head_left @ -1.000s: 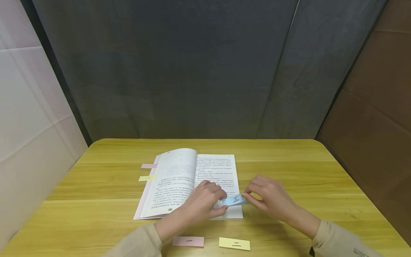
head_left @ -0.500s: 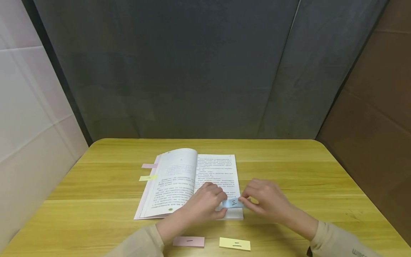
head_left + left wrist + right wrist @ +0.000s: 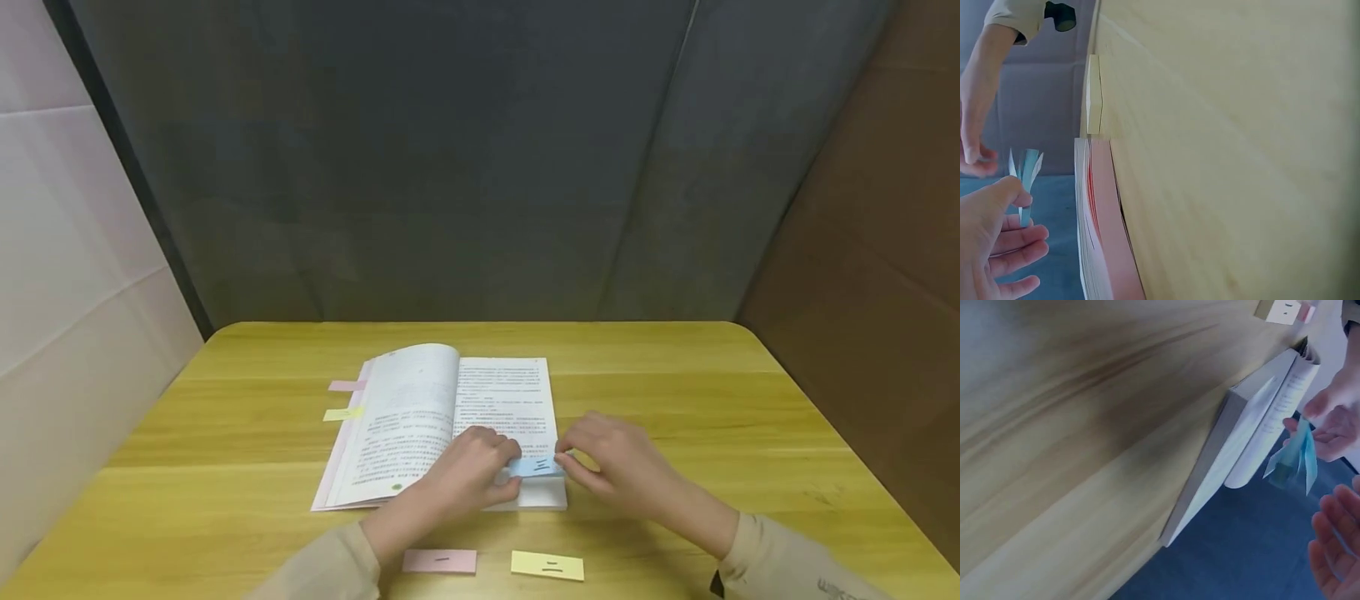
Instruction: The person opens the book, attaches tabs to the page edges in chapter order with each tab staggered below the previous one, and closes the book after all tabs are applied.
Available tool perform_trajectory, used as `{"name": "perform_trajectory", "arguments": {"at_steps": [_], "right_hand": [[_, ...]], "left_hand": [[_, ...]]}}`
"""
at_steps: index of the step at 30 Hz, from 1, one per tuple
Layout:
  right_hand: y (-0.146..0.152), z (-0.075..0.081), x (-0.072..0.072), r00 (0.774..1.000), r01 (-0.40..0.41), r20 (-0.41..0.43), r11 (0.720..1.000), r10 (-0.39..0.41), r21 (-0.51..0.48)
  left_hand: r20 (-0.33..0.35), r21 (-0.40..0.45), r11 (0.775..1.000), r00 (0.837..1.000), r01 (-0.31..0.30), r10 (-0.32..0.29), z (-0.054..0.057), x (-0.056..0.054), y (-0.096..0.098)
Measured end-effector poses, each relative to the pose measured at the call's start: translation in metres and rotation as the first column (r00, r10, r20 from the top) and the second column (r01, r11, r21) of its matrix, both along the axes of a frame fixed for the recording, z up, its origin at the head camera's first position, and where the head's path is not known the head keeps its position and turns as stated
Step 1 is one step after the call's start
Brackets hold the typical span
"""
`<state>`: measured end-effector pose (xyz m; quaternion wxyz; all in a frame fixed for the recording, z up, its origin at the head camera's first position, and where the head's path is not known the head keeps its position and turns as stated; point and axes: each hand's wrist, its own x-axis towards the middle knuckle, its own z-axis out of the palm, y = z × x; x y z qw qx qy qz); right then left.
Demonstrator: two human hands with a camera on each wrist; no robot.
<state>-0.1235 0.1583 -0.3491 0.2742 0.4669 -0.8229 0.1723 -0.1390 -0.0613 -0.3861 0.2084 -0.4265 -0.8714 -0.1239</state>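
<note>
My left hand (image 3: 465,471) pinches a blue sticky note pad (image 3: 532,467) marked with three strokes, above the right page of an open book (image 3: 502,392). Seen from the left wrist, the thumb and fingers grip one end of the pad (image 3: 1029,165), whose sheets fan apart at the other end. My right hand (image 3: 618,462) is at the pad's right end in the head view. In the right wrist view, its loosely bent fingers (image 3: 1335,519) are apart from the fanned sheets, with nothing seen between them.
A pink sticky note pad (image 3: 439,562) and a yellow one (image 3: 547,566) lie on the wooden table (image 3: 675,375) in front of the book. A pink tab (image 3: 347,386) and a yellow tab (image 3: 342,414) stick out from the book's left edge.
Both hands and the blue pad have shifted slightly left. The right fingertips have moved in closer to the left hand since a second ago. Book and table pads stay put.
</note>
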Motion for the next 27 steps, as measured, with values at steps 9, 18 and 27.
{"name": "perform_trajectory", "arguments": {"at_steps": [9,18,27], "right_hand": [[0.0053,-0.006,-0.0015,0.989,0.117,0.08,0.989,-0.124,0.095],[0.0058,-0.0102,-0.001,0.983,0.142,0.104,0.985,-0.152,0.097],[0.0038,-0.0074,0.0001,0.98,0.098,0.173,0.995,-0.099,0.013]], "left_hand": [[0.04,0.077,0.997,0.999,0.017,-0.021,0.0012,0.0041,0.0011],[0.033,0.142,0.99,0.999,0.026,-0.031,0.0013,0.007,0.0007],[0.044,0.188,0.982,0.999,0.022,-0.031,0.0001,0.0065,0.0006]]}}
